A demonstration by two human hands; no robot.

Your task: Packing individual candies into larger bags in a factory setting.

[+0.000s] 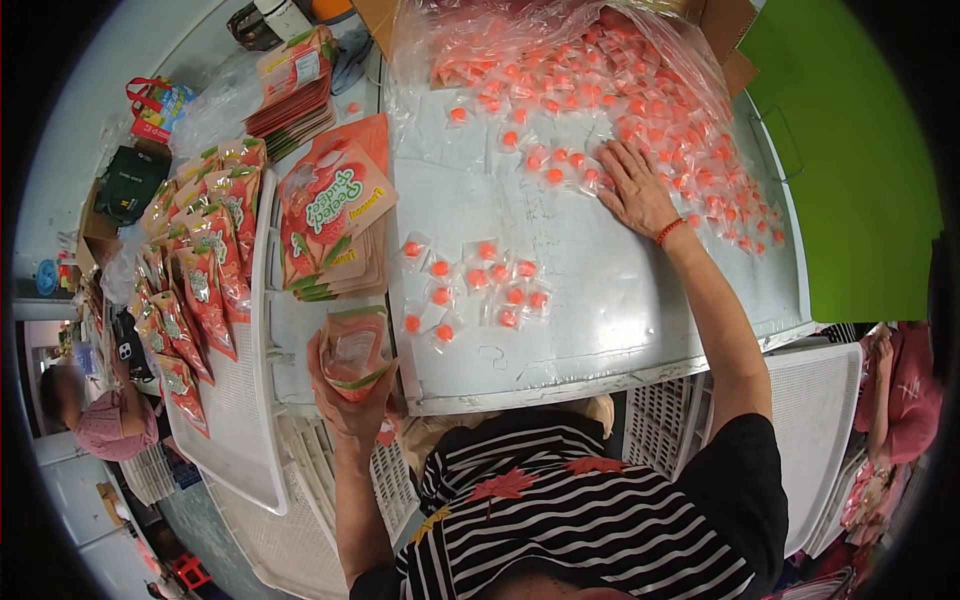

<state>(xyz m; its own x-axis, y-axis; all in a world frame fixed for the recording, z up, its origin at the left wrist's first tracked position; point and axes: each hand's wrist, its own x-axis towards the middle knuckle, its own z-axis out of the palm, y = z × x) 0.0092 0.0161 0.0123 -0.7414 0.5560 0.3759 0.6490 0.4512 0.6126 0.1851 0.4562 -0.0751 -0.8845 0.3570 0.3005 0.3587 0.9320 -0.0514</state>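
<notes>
My left hand (352,412) is wrapped round a pink and tan snack pouch (356,342), its mouth facing up, at the table's left edge. My right hand (640,192) lies with fingers stretched out at the left edge of a big heap of clear-wrapped orange-red candies (660,120). A few wrapped candies (556,174) sit right by its fingertips. Nearer me, a loose group of wrapped candies (487,275) is spread on the metal table (600,300). Whether anything is inside the pouch I cannot make out.
Flat pouches (335,210) are stacked left of the table, with another pile (292,95) behind. Filled pouches (207,265) stand on a white tray (225,420) at the left. Clear plastic sheeting (480,30) lies at the back. Other people (110,420) are on both sides.
</notes>
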